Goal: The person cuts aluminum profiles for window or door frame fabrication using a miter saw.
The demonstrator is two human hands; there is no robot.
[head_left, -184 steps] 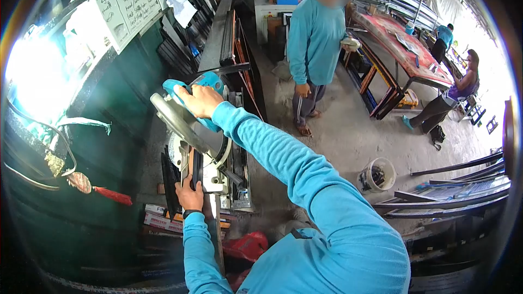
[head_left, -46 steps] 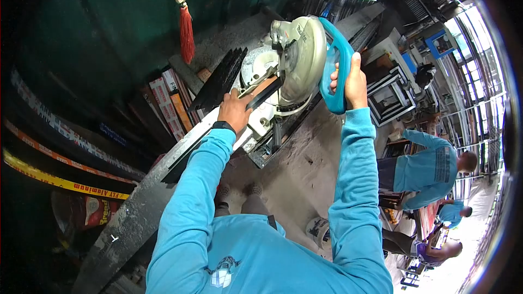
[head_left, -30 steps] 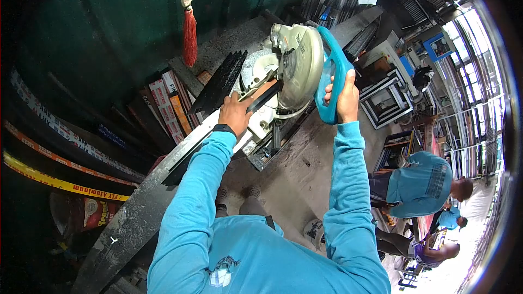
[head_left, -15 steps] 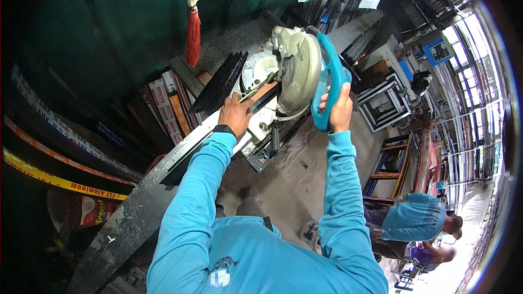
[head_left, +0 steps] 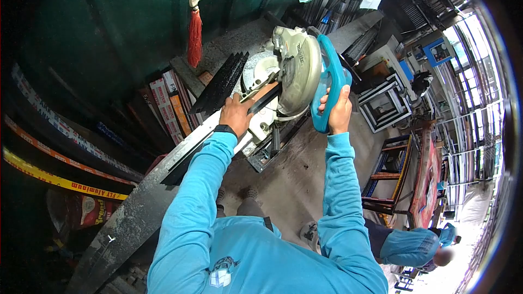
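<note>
A miter saw (head_left: 298, 71) with a cream blade guard stands in the middle of the head view, its teal handle (head_left: 333, 68) on the right side. My right hand (head_left: 340, 111) is closed around the lower part of that handle. My left hand (head_left: 235, 115) presses and grips a black metal profile (head_left: 266, 99) on the saw base, beside the guard. A brown strip (head_left: 265, 91), which looks like wood, lies along the profile. The guard hides the blade's contact with the profile. Black ridged pieces (head_left: 220, 84) rest behind my left hand.
A long dusty metal bench (head_left: 125, 218) runs toward the lower left. Boxes (head_left: 169, 106) and curved-looking labelled strips (head_left: 71, 185) stand left. A red-tipped cord (head_left: 194, 38) hangs above. White-and-black frames (head_left: 385, 103) lie right. People in blue (head_left: 408, 247) are at the lower right.
My hands and the saw look unchanged. At the lower right, the person in the blue shirt has shifted downward in view and now overlaps another person.
</note>
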